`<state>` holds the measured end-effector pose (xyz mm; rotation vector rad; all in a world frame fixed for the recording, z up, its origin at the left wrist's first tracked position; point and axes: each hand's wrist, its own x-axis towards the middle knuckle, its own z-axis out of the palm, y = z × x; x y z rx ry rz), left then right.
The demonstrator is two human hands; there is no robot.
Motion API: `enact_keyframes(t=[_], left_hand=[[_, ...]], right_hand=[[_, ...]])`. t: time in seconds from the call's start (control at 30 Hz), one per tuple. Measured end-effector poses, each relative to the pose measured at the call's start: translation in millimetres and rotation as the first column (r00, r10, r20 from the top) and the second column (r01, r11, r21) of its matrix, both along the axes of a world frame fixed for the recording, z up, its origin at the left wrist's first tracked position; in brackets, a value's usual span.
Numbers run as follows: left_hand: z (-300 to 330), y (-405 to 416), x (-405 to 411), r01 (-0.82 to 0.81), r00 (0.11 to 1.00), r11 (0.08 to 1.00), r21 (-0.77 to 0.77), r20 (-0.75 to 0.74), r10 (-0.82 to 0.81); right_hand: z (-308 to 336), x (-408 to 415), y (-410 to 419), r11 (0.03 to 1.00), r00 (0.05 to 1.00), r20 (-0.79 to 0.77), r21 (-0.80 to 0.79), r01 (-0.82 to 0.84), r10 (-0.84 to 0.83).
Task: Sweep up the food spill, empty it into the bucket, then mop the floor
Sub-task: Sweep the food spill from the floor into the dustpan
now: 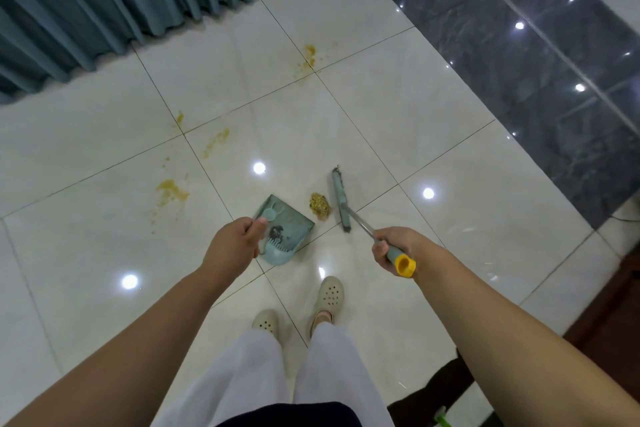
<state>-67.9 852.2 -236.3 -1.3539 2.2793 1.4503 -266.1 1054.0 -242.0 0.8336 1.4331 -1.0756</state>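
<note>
Gripping the dustpan (282, 229), the left hand (233, 241) sets it beside the food pile (320, 206). Right hand (394, 248) clutches the broom (341, 203) just beyond.

**Floor layout at the spill**

The food pile (320, 206) lies on the floor (433, 253) between the dustpan (284, 229) on its left and the broom head (341, 199) on its right. Smears (171, 191) lie left of the dustpan; further smears (309, 54) lie beyond it, near the curtain (121, 0). The left hand (233, 243) is at the dustpan handle, the right hand (394, 248) on the broom handle. The feet (301, 308) stand behind both tools.
</note>
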Motion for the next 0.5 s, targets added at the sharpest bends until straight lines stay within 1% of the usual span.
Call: enact_keyframes(t=[0.13,0.23,0.4,0.5], left_hand=[[0.1,-5.1,-5.7,0.04,0.999,0.997,0.062,-0.008,-0.039],[0.1,-8.9,-9.8,0.085,0.996,0.992,0.089,0.009,-0.086],[-7.3,-13.7,-18.0,0.104,0.993,0.99,0.096,0.04,-0.108],[-9.2,-17.2,-24.9,0.126,0.99,0.99,0.059,0.062,-0.13]], right_hand=[[-6.7,-17.6,1.3,0.986,0.99,-0.039,0.099,-0.134,0.139],[-15.4,-26.3,-1.8,0.966,0.972,-0.061,0.142,-0.216,0.226],[-22.2,-27.4,-8.2,0.928,0.938,-0.062,0.182,-0.324,0.34],[-25.3,-19.4,-10.9,0.879,0.896,-0.03,0.208,-0.428,0.443]])
